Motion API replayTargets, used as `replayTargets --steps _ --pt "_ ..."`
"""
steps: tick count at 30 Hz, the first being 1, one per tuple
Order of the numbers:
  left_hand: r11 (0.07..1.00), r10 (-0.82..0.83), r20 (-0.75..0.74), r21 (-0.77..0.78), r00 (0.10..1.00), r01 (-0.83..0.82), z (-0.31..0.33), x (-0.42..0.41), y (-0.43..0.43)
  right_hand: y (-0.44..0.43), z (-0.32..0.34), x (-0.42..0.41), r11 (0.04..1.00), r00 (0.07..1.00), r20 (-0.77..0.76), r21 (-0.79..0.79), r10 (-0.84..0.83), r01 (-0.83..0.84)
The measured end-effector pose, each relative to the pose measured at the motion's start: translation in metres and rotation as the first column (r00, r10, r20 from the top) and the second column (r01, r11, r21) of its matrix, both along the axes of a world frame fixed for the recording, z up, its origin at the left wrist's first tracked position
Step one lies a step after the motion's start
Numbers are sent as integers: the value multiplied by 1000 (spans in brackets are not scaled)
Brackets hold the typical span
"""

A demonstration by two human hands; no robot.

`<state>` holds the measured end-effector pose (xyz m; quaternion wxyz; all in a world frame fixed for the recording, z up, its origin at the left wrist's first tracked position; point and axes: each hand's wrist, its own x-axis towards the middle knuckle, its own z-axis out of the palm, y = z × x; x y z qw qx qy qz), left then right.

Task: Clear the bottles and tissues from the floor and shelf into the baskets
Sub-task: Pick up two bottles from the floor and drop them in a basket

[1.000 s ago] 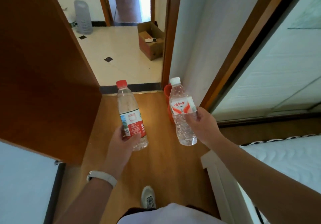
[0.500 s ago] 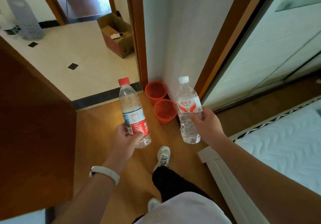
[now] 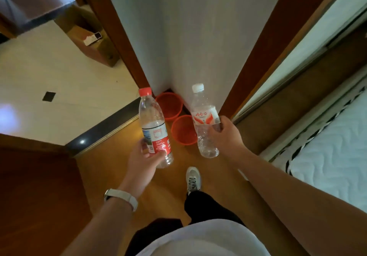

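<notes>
In the head view, a red-capped bottle [image 3: 154, 128] is being gripped upright by the left hand [image 3: 143, 162], the fingers wrapped round its lower label. It is being carried in the air just left of the near basket [image 3: 182, 130]. A white-capped bottle [image 3: 202, 120] is being held the same way by the right hand [image 3: 224, 134], with the thumb and fingers curled round its middle, just right of that basket and overlapping its rim in the frame. A far basket [image 3: 170, 104] is standing just beyond the near basket, tucked into the wall corner. Both baskets are resting on the wooden floor [image 3: 218, 176], and no contents can be made out in them. A shoe [image 3: 193, 179] is being set down on the floor, nearer the camera than the near basket.

A second ago only a sliver of one basket was being shown behind the white-capped bottle. Half a second ago both baskets were being seen further ahead. Now they are being approached closely, and the bottles are being framed on either side of the near basket. The carrying stage is judged to be nearly finished. Lowering and releasing each bottle into a basket is judged to be what remains.
</notes>
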<state>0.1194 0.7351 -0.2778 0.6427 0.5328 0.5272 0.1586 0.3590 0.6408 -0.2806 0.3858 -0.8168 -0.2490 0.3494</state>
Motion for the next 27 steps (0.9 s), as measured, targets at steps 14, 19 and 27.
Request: replayTargets --steps 14,19,27 --pt "945 -328 -201 -90 923 316 -80 49 119 72 -66 -1 953 962 -24 -145 -273 267" --pt "873 -488 -224 -130 844 470 -153 67 163 99 -123 -17 894 900 -22 -130 -435 428" --pt "825 -562 -260 -108 785 555 -311 97 204 138 -279 -21 826 827 -49 -110 -560 553"
